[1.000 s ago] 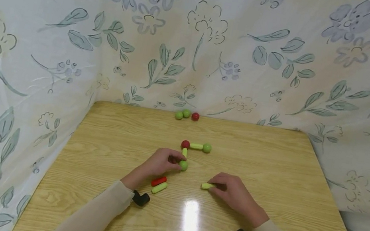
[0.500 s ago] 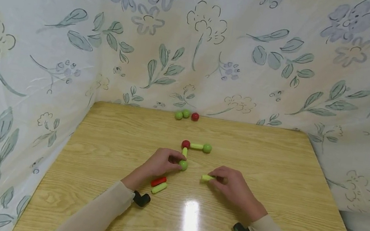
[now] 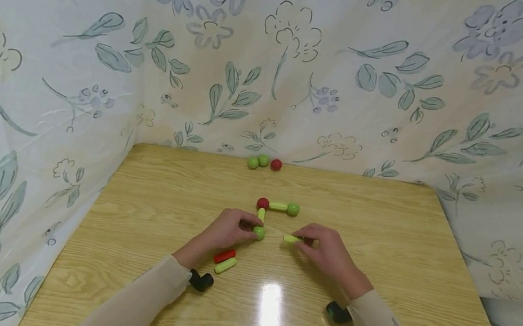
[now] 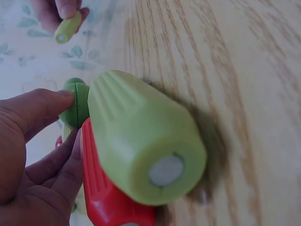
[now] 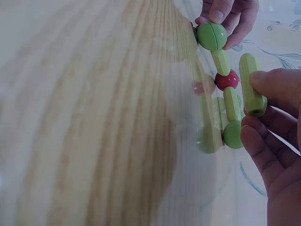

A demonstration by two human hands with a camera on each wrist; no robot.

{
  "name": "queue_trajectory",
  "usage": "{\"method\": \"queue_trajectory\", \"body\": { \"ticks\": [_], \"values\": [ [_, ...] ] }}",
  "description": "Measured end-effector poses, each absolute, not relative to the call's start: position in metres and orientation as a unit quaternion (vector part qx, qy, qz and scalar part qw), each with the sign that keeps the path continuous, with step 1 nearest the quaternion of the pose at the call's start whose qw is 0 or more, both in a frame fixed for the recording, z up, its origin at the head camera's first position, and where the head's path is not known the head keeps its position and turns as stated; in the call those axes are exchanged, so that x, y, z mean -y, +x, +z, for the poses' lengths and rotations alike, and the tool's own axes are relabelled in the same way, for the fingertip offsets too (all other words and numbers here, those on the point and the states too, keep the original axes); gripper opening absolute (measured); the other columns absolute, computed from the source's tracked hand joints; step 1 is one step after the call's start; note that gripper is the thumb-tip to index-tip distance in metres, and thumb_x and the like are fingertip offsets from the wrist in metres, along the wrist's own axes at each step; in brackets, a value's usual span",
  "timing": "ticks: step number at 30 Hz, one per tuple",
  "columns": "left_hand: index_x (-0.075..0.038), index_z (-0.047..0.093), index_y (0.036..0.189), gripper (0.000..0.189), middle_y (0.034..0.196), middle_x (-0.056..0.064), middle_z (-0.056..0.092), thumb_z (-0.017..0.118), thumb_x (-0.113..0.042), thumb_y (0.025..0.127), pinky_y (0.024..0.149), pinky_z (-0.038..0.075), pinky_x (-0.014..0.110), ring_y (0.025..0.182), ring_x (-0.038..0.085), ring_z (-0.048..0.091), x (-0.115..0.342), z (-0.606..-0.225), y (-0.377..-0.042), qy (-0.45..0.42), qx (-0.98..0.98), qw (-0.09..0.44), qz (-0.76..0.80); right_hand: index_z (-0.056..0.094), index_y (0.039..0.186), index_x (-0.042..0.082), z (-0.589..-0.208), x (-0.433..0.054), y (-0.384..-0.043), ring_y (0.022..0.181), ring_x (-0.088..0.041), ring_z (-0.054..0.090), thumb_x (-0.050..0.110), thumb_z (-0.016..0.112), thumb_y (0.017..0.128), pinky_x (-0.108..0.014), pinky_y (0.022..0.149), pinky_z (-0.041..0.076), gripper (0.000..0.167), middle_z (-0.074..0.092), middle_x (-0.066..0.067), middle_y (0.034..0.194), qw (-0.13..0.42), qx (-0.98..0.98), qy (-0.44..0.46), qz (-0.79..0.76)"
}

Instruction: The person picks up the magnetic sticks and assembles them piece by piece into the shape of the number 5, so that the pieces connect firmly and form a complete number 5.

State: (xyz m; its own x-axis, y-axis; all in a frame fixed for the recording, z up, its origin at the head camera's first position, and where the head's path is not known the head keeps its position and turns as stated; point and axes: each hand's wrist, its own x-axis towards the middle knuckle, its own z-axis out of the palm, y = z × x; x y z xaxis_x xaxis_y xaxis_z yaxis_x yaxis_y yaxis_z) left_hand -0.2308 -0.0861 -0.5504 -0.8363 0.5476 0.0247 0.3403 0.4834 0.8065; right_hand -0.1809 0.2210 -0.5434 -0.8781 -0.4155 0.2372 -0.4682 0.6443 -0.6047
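On the table, a red ball (image 3: 262,203) joins two yellow-green rods at a right angle. One rod (image 3: 278,206) ends in a green ball (image 3: 293,209) on the right, the other in a nearer green ball (image 5: 212,36). My left hand (image 3: 232,229) pinches that nearer green ball between thumb and fingers. With thumb and fingertips my right hand (image 3: 330,250) holds a loose yellow-green rod (image 5: 252,84), its free end pointing left toward the nearer ball, a gap between them. In the left wrist view, a yellow-green rod (image 4: 146,141) and a red rod (image 4: 106,188) lie close to my left hand.
At the table's far edge sit two green balls (image 3: 253,163) and a red ball (image 3: 276,165), against a flower-patterned cloth (image 3: 275,74). A bright light reflection falls on the wooden table (image 3: 386,217) near the front. Dark wrist cameras (image 3: 337,313) stick out below the sleeves.
My right hand has moved away from me and slightly left with the loose rod, coming nearer to the green ball under my left hand. The left hand has stayed in place.
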Motion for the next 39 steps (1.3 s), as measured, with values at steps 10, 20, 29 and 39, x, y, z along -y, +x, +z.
{"method": "queue_trajectory", "body": {
  "ticks": [10,20,29,39],
  "values": [
    [-0.014,0.083,0.119,0.021,0.105,-0.007,0.076,0.084,-0.013,0.098,0.083,0.060,0.029,0.091,0.008,0.069,0.084,-0.552,-0.230,0.258,-0.855,0.114,0.436,0.084,0.115,0.013,-0.543,-0.214,-0.194,0.085,-0.008,0.063,0.009,0.085,0.096,-0.032,0.075,0.057,0.020,0.072,0.008,0.102,0.030,0.901,0.262,0.344],
    [-0.011,0.083,0.119,0.022,0.106,-0.003,0.077,0.085,-0.011,0.096,0.083,0.060,0.027,0.091,0.008,0.071,0.082,-0.550,-0.229,0.261,-0.854,0.108,0.436,0.083,0.116,0.013,-0.545,-0.206,-0.201,0.086,-0.009,0.062,0.012,0.083,0.099,-0.032,0.076,0.056,0.017,0.072,0.008,0.103,0.015,0.901,0.260,0.347],
    [-0.011,0.083,0.118,0.021,0.105,-0.004,0.078,0.084,-0.011,0.097,0.083,0.060,0.028,0.091,0.007,0.072,0.082,-0.552,-0.229,0.260,-0.852,0.110,0.441,0.084,0.114,0.015,-0.552,-0.199,-0.208,0.087,-0.009,0.062,0.013,0.084,0.098,-0.031,0.076,0.056,0.016,0.074,0.009,0.105,0.013,0.899,0.266,0.348],
    [-0.011,0.082,0.119,0.022,0.104,-0.004,0.077,0.083,-0.010,0.097,0.082,0.060,0.027,0.090,0.007,0.072,0.082,-0.553,-0.229,0.260,-0.849,0.115,0.446,0.084,0.113,0.014,-0.559,-0.192,-0.210,0.089,-0.009,0.063,0.014,0.084,0.098,-0.032,0.078,0.056,0.015,0.074,0.007,0.106,0.008,0.899,0.263,0.349]
  ]
}}
